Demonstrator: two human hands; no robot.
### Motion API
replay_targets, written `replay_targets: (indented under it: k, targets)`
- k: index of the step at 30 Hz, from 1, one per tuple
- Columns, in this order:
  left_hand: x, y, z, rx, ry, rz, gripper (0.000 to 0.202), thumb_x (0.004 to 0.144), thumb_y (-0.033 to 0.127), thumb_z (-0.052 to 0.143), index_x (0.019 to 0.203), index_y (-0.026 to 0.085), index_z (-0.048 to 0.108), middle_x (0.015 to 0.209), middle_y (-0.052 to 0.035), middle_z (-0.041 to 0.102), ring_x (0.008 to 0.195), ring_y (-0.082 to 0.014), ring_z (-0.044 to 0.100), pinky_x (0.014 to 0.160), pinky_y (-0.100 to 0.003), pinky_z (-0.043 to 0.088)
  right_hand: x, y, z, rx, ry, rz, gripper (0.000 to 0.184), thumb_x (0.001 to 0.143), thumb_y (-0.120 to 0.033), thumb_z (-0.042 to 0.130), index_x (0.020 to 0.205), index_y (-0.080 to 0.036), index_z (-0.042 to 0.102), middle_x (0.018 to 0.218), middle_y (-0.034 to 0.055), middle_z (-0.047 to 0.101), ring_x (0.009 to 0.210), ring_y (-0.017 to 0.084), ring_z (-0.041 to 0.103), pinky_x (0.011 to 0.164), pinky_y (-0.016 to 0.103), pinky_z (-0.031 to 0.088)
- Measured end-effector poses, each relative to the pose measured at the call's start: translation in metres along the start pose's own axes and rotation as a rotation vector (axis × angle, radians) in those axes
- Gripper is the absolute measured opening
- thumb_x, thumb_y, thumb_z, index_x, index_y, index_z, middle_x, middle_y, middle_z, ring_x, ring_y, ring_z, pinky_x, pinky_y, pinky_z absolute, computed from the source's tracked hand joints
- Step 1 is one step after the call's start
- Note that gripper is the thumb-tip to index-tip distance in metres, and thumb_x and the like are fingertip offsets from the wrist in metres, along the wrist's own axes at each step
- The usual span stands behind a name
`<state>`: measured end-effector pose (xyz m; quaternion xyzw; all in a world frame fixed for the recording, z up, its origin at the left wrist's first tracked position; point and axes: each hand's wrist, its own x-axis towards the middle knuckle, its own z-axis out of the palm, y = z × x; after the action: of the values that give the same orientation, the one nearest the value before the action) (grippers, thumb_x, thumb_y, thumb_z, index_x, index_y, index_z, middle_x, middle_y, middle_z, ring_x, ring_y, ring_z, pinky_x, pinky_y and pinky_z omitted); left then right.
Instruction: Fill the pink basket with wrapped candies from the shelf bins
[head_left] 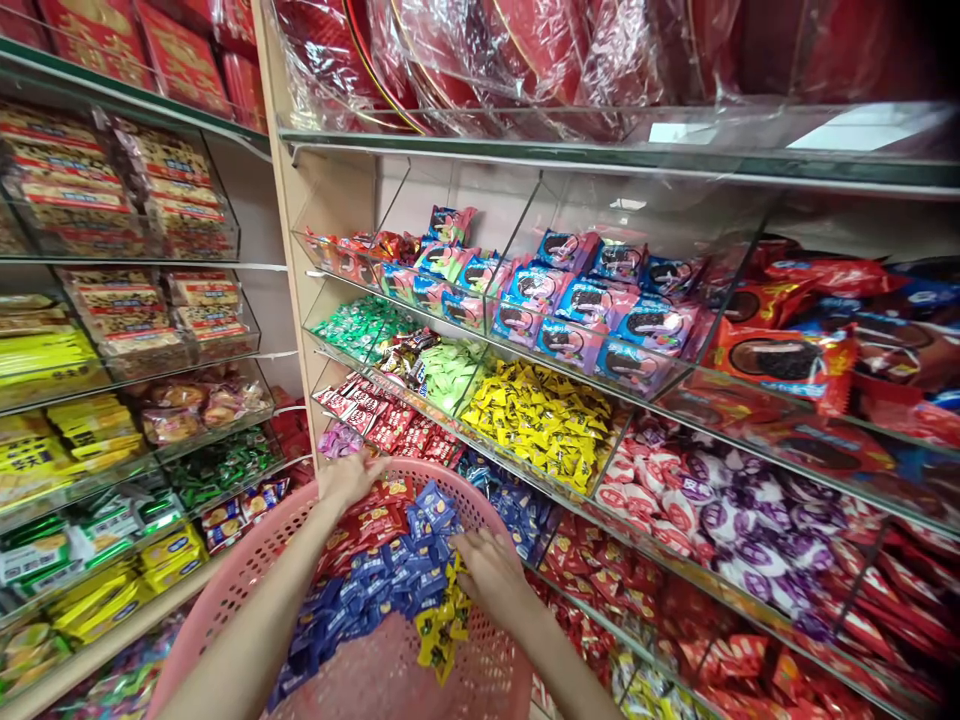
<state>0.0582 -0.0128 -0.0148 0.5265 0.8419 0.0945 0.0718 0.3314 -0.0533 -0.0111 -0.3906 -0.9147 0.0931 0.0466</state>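
Observation:
A pink plastic basket (pixel 499 655) with round holes stands in front of me. Its contents are blue-wrapped sweets (pixel 382 575), red-wrapped sweets (pixel 375 522) and a small pile of yellow-wrapped sweets (pixel 442 635). At the basket's far edge, my left hand (pixel 346 482) is closed over the rim. My right hand (pixel 489 568) is inside the right part of the basket, fingers curled against some of the yellow-wrapped sweets and beside the blue ones. The palm is hidden, so how many sweets it has is unclear.
Clear tiered bins ahead hold yellow sweets (pixel 540 422), green sweets (pixel 360 328), cookie packs (pixel 577 305) and purple-white sweets (pixel 757 510). Glass shelf edges (pixel 600 150) jut out above. On the left, shelves carry nut bars (pixel 64 190) and yellow packs (pixel 45 345).

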Motion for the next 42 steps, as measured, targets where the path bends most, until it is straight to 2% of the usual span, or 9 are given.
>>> replay_targets:
  k: [4, 8, 12, 15, 25, 31, 35, 38, 42]
  targets:
    - [-0.001, 0.001, 0.0, -0.014, -0.006, 0.0, 0.068, 0.076, 0.071, 0.021, 0.103, 0.021, 0.059, 0.095, -0.0143, 0.069, 0.094, -0.0313, 0.062, 0.08, -0.042, 0.042, -0.004, 0.004, -0.015, 0.046, 0.083, -0.036, 0.037, 0.079, -0.018, 0.054, 0.116, -0.021, 0.051, 0.11, 0.0083, 0.06, 0.104, 0.025, 0.051, 0.087, 0.037, 0.037]
    - [-0.002, 0.001, 0.001, -0.035, 0.002, 0.009, 0.068, 0.076, 0.07, 0.021, 0.102, 0.02, 0.06, 0.093, -0.0144, 0.069, 0.092, -0.0311, 0.062, 0.079, -0.041, 0.042, 0.001, 0.011, -0.063, 0.052, 0.333, -0.091, 0.026, 0.088, -0.024, 0.044, 0.112, -0.022, 0.053, 0.105, 0.0057, 0.062, 0.098, 0.021, 0.053, 0.087, 0.035, 0.037]
    - [-0.003, 0.001, 0.001, -0.042, 0.007, 0.001, 0.067, 0.076, 0.07, 0.022, 0.102, 0.021, 0.06, 0.095, -0.0142, 0.069, 0.092, -0.0303, 0.062, 0.079, -0.041, 0.042, 0.021, 0.029, -0.115, -0.016, 0.624, 0.101, 0.017, 0.088, -0.028, 0.042, 0.096, -0.02, 0.054, 0.086, 0.0056, 0.063, 0.084, 0.021, 0.055, 0.073, 0.031, 0.041]
    - [-0.004, 0.0, 0.0, -0.034, 0.016, 0.011, 0.066, 0.077, 0.069, 0.022, 0.104, 0.022, 0.059, 0.095, -0.0142, 0.069, 0.093, -0.0306, 0.062, 0.08, -0.041, 0.041, 0.042, 0.043, -0.134, -0.096, 0.742, 0.287, 0.018, 0.084, -0.03, 0.048, 0.098, -0.019, 0.048, 0.083, 0.0069, 0.062, 0.08, 0.023, 0.055, 0.067, 0.032, 0.04]
    - [-0.008, -0.01, -0.004, -0.039, 0.008, -0.021, 0.071, 0.075, 0.072, 0.022, 0.112, 0.021, 0.056, 0.1, -0.0154, 0.068, 0.097, -0.0327, 0.061, 0.082, -0.043, 0.041, 0.067, 0.042, -0.131, -0.14, 0.607, 0.42, 0.022, 0.077, -0.018, 0.053, 0.097, -0.016, 0.044, 0.088, 0.0138, 0.063, 0.081, 0.026, 0.058, 0.062, 0.03, 0.037]
    - [-0.007, -0.01, -0.004, -0.041, 0.003, -0.023, 0.07, 0.075, 0.072, 0.023, 0.11, 0.021, 0.057, 0.099, -0.0157, 0.068, 0.096, -0.033, 0.061, 0.083, -0.043, 0.04, 0.064, 0.056, -0.138, 0.066, 0.64, 0.396, 0.023, 0.074, -0.023, 0.052, 0.096, -0.019, 0.045, 0.066, 0.001, 0.059, 0.061, 0.018, 0.056, 0.056, 0.026, 0.033]
    - [-0.008, -0.007, -0.006, -0.029, -0.001, -0.019, 0.068, 0.076, 0.071, 0.023, 0.106, 0.022, 0.058, 0.099, -0.0147, 0.068, 0.095, -0.0321, 0.061, 0.083, -0.043, 0.04, 0.054, 0.059, -0.148, 0.241, 0.605, 0.35, 0.022, 0.071, -0.023, 0.052, 0.092, -0.02, 0.045, 0.059, -0.0038, 0.056, 0.055, 0.016, 0.053, 0.053, 0.025, 0.032]
    - [-0.008, -0.004, -0.007, -0.013, -0.003, -0.019, 0.067, 0.076, 0.071, 0.023, 0.105, 0.021, 0.058, 0.098, -0.0148, 0.068, 0.095, -0.0314, 0.062, 0.081, -0.041, 0.041, 0.038, 0.045, -0.149, 0.301, 0.63, 0.282, 0.022, 0.073, -0.027, 0.052, 0.093, -0.02, 0.045, 0.063, -0.0042, 0.056, 0.053, 0.014, 0.05, 0.054, 0.025, 0.033]
    - [-0.008, -0.003, -0.007, 0.0, 0.002, -0.005, 0.067, 0.076, 0.07, 0.021, 0.101, 0.021, 0.059, 0.097, -0.0149, 0.068, 0.094, -0.0312, 0.062, 0.08, -0.041, 0.042, 0.012, 0.014, -0.117, 0.386, 0.478, 0.042, 0.019, 0.079, -0.029, 0.049, 0.096, -0.022, 0.045, 0.075, -0.0029, 0.056, 0.057, 0.012, 0.049, 0.058, 0.024, 0.036]
